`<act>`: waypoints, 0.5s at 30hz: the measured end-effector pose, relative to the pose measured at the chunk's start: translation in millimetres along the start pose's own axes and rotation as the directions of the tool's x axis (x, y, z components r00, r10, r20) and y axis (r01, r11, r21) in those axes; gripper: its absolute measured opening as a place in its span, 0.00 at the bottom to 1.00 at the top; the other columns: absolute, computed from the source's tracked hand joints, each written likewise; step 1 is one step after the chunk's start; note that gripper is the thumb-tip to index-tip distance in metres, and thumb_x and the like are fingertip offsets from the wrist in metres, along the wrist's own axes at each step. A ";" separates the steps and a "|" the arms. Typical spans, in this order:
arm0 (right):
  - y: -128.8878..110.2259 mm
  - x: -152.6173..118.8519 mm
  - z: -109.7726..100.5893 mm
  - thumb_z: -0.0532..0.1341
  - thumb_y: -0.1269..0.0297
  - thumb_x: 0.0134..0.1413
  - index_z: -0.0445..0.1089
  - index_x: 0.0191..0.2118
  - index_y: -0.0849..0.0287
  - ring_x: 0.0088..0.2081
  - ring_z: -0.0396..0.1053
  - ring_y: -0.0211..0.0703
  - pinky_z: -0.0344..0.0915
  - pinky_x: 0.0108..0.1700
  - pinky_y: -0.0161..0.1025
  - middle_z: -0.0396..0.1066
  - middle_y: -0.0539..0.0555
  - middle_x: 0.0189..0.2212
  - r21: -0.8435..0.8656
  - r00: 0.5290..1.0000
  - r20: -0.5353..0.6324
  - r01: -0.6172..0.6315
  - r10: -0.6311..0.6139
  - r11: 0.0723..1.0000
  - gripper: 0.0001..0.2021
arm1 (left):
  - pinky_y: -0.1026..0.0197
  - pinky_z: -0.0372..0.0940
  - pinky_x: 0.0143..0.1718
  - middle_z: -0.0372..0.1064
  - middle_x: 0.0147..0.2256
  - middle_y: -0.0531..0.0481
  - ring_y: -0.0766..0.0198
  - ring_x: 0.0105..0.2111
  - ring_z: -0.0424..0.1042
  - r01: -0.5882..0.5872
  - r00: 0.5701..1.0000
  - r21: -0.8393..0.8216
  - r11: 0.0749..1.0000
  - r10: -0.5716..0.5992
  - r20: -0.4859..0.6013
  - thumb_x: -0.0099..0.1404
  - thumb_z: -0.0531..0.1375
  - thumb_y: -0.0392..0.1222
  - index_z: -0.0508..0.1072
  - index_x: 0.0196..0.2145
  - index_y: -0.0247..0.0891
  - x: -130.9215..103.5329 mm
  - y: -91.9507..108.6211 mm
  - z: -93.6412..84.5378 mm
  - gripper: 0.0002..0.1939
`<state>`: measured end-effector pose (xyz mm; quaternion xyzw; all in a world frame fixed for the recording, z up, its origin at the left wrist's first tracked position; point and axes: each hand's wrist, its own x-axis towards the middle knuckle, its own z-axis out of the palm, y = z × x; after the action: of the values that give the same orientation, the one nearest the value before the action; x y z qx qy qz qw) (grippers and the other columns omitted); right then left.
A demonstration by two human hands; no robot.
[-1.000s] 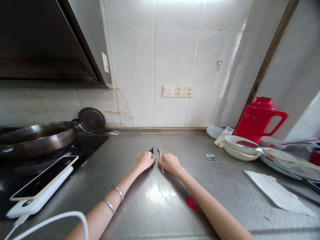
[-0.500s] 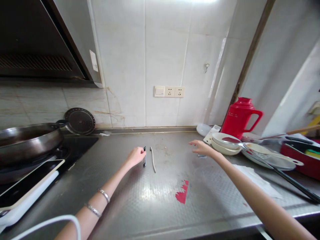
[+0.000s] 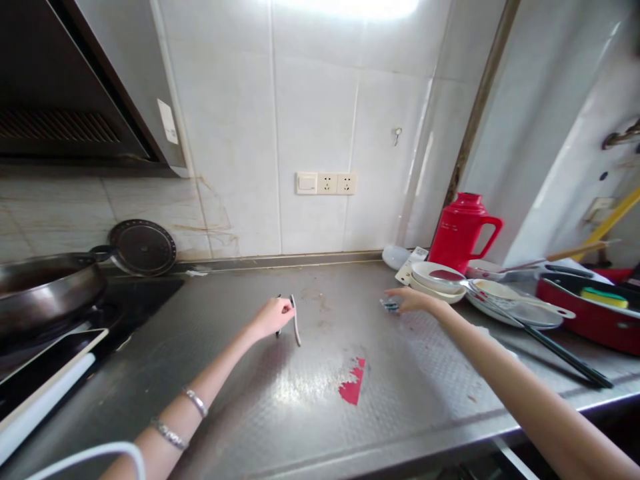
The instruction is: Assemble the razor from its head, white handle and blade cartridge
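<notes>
My left hand [image 3: 273, 317] is low over the metal counter [image 3: 235, 407], its fingers pinched at a thin white cord [image 3: 297, 328]. Just beneath the same hand lies a slim dark stick-like thing [image 3: 279, 331], mostly covered by the fingers. My right hand [image 3: 413, 300] is further right, fingers curled down at a small clear and teal piece [image 3: 389, 305]. That piece sticks out from under the fingertips, and its kind is too small to make out.
A red thermos [image 3: 457, 233], stacked white bowls [image 3: 436, 293], a ladle-like utensil [image 3: 560, 353] and a red pot [image 3: 590, 323] crowd the right. On the left are a steel pan [image 3: 55, 287] and a phone [image 3: 50, 367]. A torn red patch [image 3: 354, 383] marks the counter.
My left hand has shifted right, off the dark stick and onto the white cord. My right hand's fingers have closed on the small clear piece, which looks slightly raised. The view has turned right.
</notes>
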<state>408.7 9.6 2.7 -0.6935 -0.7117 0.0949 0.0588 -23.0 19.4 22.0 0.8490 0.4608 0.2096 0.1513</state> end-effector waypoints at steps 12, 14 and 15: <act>-2.0 -1.3 -1.5 0.61 0.74 0.32 0.51 0.60 0.56 0.45 0.67 0.47 0.60 0.45 0.36 0.68 0.58 0.47 0.044 0.997 0.018 0.075 -0.076 0.996 0.43 | 0.67 0.53 0.25 0.66 0.20 0.52 0.67 0.23 0.63 0.011 1.000 -0.045 0.999 -0.011 0.005 0.58 0.50 0.46 0.70 0.24 0.34 -0.1 -2.5 -0.2 0.15; -4.4 -3.1 -3.5 0.61 0.73 0.34 0.51 0.60 0.58 0.44 0.67 0.46 0.61 0.45 0.37 0.68 0.58 0.46 0.058 0.994 -0.006 0.105 -0.105 0.993 0.41 | 0.67 0.53 0.25 0.67 0.21 0.52 0.67 0.24 0.64 -0.006 1.000 -0.034 0.999 0.006 -0.009 0.58 0.50 0.45 0.70 0.24 0.35 0.6 -4.5 0.4 0.15; -7.2 -3.7 -4.6 0.60 0.72 0.35 0.50 0.61 0.59 0.43 0.68 0.46 0.61 0.45 0.37 0.68 0.58 0.45 0.067 0.992 -0.016 0.122 -0.122 0.990 0.41 | 0.67 0.54 0.26 0.68 0.22 0.52 0.67 0.24 0.64 -0.014 1.000 -0.028 0.999 0.014 -0.014 0.58 0.50 0.45 0.71 0.25 0.35 1.0 -4.7 0.8 0.14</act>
<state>402.8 6.0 8.8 -0.6469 -0.7487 0.1113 0.0924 -25.5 22.7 19.4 0.8485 0.4529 0.2232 0.1586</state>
